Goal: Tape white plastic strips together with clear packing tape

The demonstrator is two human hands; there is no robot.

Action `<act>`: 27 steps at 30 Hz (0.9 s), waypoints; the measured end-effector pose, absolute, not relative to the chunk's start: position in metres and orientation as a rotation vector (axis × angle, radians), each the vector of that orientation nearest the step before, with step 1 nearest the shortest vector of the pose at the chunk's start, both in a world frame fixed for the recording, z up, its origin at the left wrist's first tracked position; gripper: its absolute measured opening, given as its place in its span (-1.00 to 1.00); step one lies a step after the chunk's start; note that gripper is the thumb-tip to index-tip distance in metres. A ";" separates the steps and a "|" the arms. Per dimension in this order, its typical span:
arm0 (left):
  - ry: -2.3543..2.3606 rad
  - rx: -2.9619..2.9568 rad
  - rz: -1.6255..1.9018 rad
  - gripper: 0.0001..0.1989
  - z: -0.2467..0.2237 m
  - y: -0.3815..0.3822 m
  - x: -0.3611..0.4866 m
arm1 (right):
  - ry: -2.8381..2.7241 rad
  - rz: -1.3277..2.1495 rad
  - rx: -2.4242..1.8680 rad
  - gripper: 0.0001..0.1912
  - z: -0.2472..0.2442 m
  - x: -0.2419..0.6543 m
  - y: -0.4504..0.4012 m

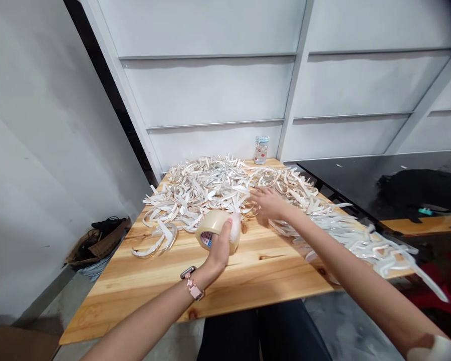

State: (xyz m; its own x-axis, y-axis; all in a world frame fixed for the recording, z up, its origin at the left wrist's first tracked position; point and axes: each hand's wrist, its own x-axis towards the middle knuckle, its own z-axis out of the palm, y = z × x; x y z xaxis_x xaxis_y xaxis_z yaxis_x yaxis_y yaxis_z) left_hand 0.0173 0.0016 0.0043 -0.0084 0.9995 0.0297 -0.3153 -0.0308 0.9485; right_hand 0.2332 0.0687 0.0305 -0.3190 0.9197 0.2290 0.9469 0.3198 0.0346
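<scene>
My left hand (221, 245) grips a wide roll of clear packing tape (213, 220), thumb across its outer face, just above the wooden table. A printed label shows inside the roll's core. Farther right, my right hand (266, 203) reaches over the pile with its fingers stretched forward and apart. Its fingertips are at the edge of the heaped curved strips (206, 188), which are white and clear with some gold-brown edges. Whether the fingertips touch a strip cannot be made out. More pale strips (346, 235) lie beneath and beside my right forearm.
The strips spread over the back and right of the wooden table (165, 291). A clear jar with a blue lid (261, 149) stands at the back edge by the white panelled wall. A black table (342, 175) adjoins on the right. An open cardboard box (97, 240) sits at left.
</scene>
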 end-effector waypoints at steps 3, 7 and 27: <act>0.976 0.982 1.432 -0.39 0.005 -0.002 0.014 | -2.457 -0.235 -1.675 -0.69 0.013 0.207 0.066; 0.853 1.003 1.533 -0.34 0.009 -0.003 0.009 | -2.399 -0.167 -1.624 -0.78 0.014 0.200 0.058; 0.811 0.965 1.632 -0.40 0.005 0.000 0.012 | -1.792 0.490 -1.534 -0.63 0.001 0.205 -0.077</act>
